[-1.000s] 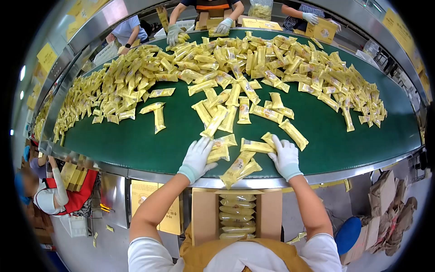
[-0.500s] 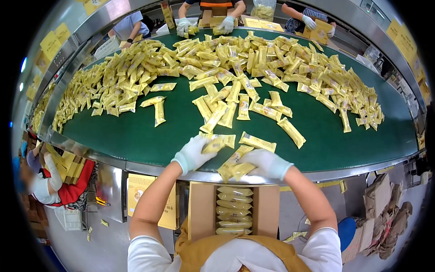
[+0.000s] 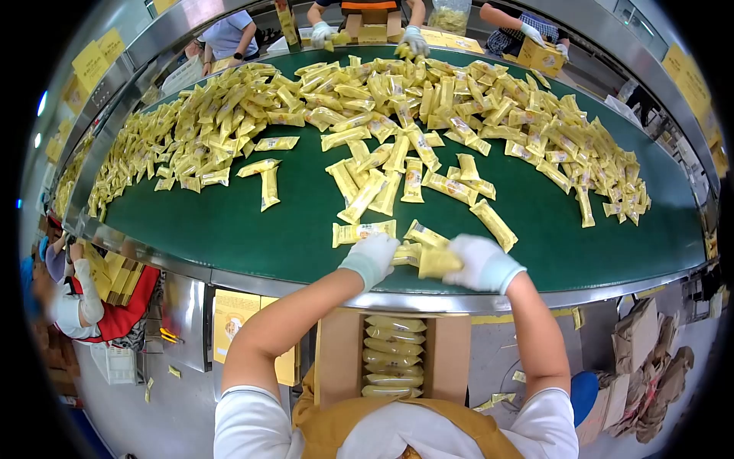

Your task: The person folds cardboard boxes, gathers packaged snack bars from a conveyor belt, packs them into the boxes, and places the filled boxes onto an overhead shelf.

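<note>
My gloved right hand (image 3: 480, 264) grips a yellow snack packet (image 3: 439, 262), smeared by motion, over the near edge of the green belt (image 3: 260, 237). Just left of it, my gloved left hand (image 3: 373, 256) has its fingers closed on the end of another yellow packet (image 3: 407, 254); the fingertips are partly hidden. One loose packet (image 3: 364, 232) lies right behind my left hand, and a second one (image 3: 426, 234) rests behind the gap between both hands. Below, against my body, an open cardboard box (image 3: 340, 356) contains a row of stacked packets (image 3: 394, 350).
A large heap of packets (image 3: 229, 115) spreads across the far side of the belt. Across from me, co-workers' gloved hands (image 3: 415, 40) handle packets. A metal rim (image 3: 489, 303) borders the belt. Folded cartons (image 3: 237, 321) stand left; brown paper and cardboard (image 3: 634, 359) lie right.
Both hands have shifted right, the left one inward. The packet my left hand held is out of it, and it now touches another. My right hand has lifted slightly with a packet.
</note>
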### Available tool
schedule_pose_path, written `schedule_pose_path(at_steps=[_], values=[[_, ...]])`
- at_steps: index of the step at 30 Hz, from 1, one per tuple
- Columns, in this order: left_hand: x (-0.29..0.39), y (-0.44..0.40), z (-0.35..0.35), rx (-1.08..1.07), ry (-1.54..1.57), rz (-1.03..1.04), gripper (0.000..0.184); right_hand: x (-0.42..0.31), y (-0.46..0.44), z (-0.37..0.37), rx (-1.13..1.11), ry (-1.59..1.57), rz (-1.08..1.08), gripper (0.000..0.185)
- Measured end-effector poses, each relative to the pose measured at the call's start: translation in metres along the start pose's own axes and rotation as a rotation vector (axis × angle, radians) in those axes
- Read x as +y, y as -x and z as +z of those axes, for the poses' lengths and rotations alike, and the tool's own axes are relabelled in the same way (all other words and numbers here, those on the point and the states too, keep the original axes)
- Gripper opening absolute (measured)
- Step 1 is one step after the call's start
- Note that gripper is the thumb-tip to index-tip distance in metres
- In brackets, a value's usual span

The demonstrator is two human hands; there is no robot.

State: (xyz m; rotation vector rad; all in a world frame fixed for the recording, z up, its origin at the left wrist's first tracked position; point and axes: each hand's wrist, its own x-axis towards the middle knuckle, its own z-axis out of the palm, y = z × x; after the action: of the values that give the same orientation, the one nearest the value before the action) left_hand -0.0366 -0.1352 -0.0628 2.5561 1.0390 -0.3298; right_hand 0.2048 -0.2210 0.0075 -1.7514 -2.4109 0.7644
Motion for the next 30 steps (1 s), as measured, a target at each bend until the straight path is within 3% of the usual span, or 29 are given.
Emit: schedule_pose_path(at_steps=[3,4,8,11,12,16,17,19,20,21,23,24,28,30], values=[[0.001,0.012,-0.044,-0.109,0.038,0.026,0.045,0.011,-0.016,-0.007,0.309,-0.073,0.201,0.042],[-0.003,0.016,-0.057,-0.138,0.052,0.045,0.043,0.012,-0.026,-0.003,0.311,-0.041,0.251,0.042],[-0.035,0.008,-0.061,0.115,-0.027,-0.148,0.046,0.016,-0.067,0.053,0.203,0.149,0.356,0.037],[-0.049,-0.004,-0.038,0.098,-0.032,-0.155,0.047,0.008,-0.071,0.046,0.142,0.165,0.385,0.039],[-0.051,-0.002,-0.034,0.158,-0.047,-0.116,0.045,0.012,-0.066,0.051,0.208,0.218,0.304,0.028],[-0.043,0.007,-0.015,0.264,-0.178,-0.047,0.046,0.029,-0.053,0.075,0.440,0.552,0.167,0.011],[-0.041,0.017,-0.008,0.277,-0.130,-0.007,0.060,0.029,-0.048,0.080,0.477,0.555,0.130,0.015],[-0.043,0.038,0.010,0.532,-0.275,0.262,0.079,0.020,-0.033,0.082,0.549,0.553,0.063,0.026],[-0.040,0.045,0.015,0.426,-0.283,0.236,0.095,0.007,-0.014,0.078,0.444,0.424,0.058,0.057],[-0.040,0.048,0.012,0.387,-0.245,0.203,0.097,0.003,-0.002,0.087,0.415,0.434,0.044,0.085],[-0.037,0.049,0.003,0.308,-0.168,0.141,0.102,0.010,0.007,0.103,0.449,0.372,0.008,0.089],[-0.031,0.047,-0.012,0.109,-0.072,0.014,0.111,0.014,0.007,0.098,0.462,0.354,-0.005,0.097],[-0.037,0.044,0.005,0.172,-0.183,0.040,0.119,0.015,-0.007,0.072,0.194,0.343,0.176,0.103],[-0.036,0.050,0.008,0.145,-0.173,0.011,0.120,0.014,-0.015,0.050,0.072,0.323,0.244,0.096]])
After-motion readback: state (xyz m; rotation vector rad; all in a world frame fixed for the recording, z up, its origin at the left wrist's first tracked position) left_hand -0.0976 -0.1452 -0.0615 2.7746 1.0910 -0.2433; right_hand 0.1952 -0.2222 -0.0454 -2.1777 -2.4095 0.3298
